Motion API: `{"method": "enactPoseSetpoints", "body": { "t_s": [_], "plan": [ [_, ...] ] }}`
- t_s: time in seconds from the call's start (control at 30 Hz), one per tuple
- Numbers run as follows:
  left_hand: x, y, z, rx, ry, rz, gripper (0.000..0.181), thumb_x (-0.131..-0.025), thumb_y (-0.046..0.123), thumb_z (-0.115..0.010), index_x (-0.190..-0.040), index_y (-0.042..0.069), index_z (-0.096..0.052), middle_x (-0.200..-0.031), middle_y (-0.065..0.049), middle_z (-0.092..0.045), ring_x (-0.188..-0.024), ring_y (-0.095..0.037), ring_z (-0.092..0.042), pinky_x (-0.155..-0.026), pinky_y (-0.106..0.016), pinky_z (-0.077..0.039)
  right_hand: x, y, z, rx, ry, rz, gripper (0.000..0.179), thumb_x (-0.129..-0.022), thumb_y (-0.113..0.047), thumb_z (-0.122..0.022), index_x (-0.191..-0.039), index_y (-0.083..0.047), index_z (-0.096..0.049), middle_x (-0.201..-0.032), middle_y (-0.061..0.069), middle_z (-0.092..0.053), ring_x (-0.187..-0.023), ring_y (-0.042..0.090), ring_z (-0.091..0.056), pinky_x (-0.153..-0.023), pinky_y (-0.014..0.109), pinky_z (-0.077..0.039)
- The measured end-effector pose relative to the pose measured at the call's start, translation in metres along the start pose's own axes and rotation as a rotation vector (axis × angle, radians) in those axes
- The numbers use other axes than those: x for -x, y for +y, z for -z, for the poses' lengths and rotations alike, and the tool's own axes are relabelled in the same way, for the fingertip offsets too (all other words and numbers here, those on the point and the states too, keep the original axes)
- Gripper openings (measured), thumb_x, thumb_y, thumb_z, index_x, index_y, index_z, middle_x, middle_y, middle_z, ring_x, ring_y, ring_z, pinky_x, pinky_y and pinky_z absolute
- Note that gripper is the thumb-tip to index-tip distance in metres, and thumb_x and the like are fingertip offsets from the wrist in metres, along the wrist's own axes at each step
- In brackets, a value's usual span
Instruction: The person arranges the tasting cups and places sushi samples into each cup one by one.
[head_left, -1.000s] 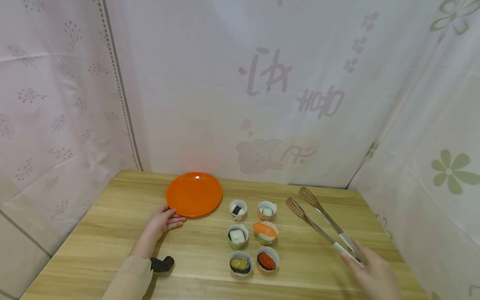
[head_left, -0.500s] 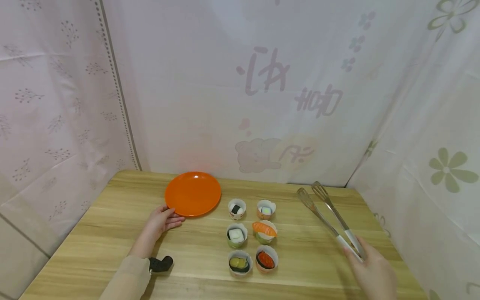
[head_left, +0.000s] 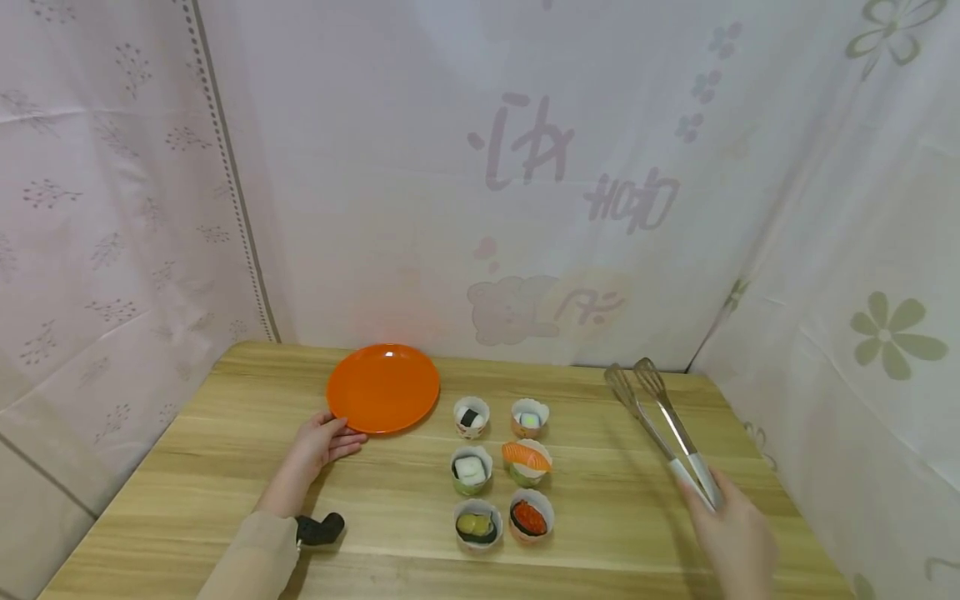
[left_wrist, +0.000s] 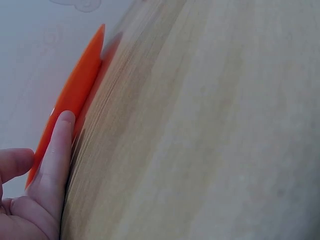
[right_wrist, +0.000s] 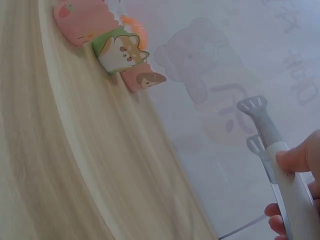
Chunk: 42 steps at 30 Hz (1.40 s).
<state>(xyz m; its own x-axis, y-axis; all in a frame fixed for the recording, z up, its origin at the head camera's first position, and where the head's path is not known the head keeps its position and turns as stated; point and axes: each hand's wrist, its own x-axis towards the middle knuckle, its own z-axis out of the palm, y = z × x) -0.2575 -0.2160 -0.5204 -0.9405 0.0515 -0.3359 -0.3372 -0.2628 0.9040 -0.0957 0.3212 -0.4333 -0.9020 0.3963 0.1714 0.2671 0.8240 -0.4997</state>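
Note:
At the back left of the table lies an orange plate [head_left: 384, 390]. My left hand [head_left: 318, 446] holds its near left rim, thumb over the edge; in the left wrist view a straight finger [left_wrist: 59, 145] lies along the plate's outer wall. My right hand [head_left: 731, 525] grips the white handles of metal tongs [head_left: 667, 425], whose slotted tips stand apart with nothing between them, raised over the right side of the table. Between the hands, several paper cups hold sushi pieces: salmon sushi [head_left: 527, 456], red roe sushi [head_left: 529, 518], yellow-topped sushi [head_left: 477, 525] and white ones [head_left: 471, 471].
The wooden table [head_left: 390, 533] is walled in by pale printed cloth [head_left: 390, 208] at the back and both sides. A black strap-like piece [head_left: 320, 529] juts from the left wrist. The cups stand in two columns near the middle.
The tongs have swung to the right and their arms have come closer together. My left hand has stayed at the plate's rim. The whole view has shifted slightly.

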Motion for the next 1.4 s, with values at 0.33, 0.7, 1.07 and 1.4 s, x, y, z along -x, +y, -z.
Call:
{"method": "enactPoseSetpoints", "body": {
  "t_s": [0.33, 0.7, 1.07, 1.4],
  "plan": [
    [0.001, 0.001, 0.0, -0.017, 0.001, -0.004, 0.046, -0.104, 0.009, -0.037, -0.144, -0.009, -0.021, -0.089, -0.017, -0.065, -0.083, -0.028, -0.07, -0.077, -0.037, -0.057, -0.008, -0.003, -0.013, -0.02, 0.039, -0.052, 0.064, -0.095, -0.044, -0.056, -0.133, 0.007, -0.047, -0.112, 0.035, -0.058, -0.082, 0.049, -0.06, -0.053, 0.048, -0.051],
    [0.003, 0.0, -0.001, -0.031, 0.011, -0.019, 0.034, -0.105, 0.009, -0.037, -0.132, -0.01, -0.032, -0.091, -0.019, -0.066, -0.084, -0.028, -0.07, -0.077, -0.038, -0.057, -0.015, -0.001, -0.031, -0.032, 0.063, -0.088, 0.062, -0.094, -0.041, -0.059, -0.131, 0.008, -0.048, -0.114, 0.036, -0.053, -0.086, 0.052, -0.057, -0.055, 0.053, -0.05],
    [0.004, 0.002, -0.001, -0.023, 0.011, -0.015, 0.038, -0.104, 0.009, -0.038, -0.136, -0.01, -0.028, -0.092, -0.02, -0.065, -0.084, -0.028, -0.069, -0.079, -0.038, -0.057, -0.021, 0.009, -0.05, -0.054, 0.093, -0.07, 0.054, -0.092, -0.033, -0.063, -0.124, 0.009, -0.052, -0.108, 0.034, -0.057, -0.089, 0.052, -0.056, -0.064, 0.059, -0.048],
    [0.004, 0.002, -0.002, -0.024, 0.015, -0.011, 0.038, -0.104, 0.009, -0.038, -0.136, -0.01, -0.029, -0.093, -0.021, -0.064, -0.085, -0.029, -0.069, -0.079, -0.038, -0.056, -0.027, 0.019, -0.066, -0.059, 0.102, -0.086, 0.053, -0.089, -0.03, -0.067, -0.122, 0.009, -0.055, -0.103, 0.033, -0.059, -0.081, 0.048, -0.058, -0.056, 0.055, -0.048]
  ]
}}
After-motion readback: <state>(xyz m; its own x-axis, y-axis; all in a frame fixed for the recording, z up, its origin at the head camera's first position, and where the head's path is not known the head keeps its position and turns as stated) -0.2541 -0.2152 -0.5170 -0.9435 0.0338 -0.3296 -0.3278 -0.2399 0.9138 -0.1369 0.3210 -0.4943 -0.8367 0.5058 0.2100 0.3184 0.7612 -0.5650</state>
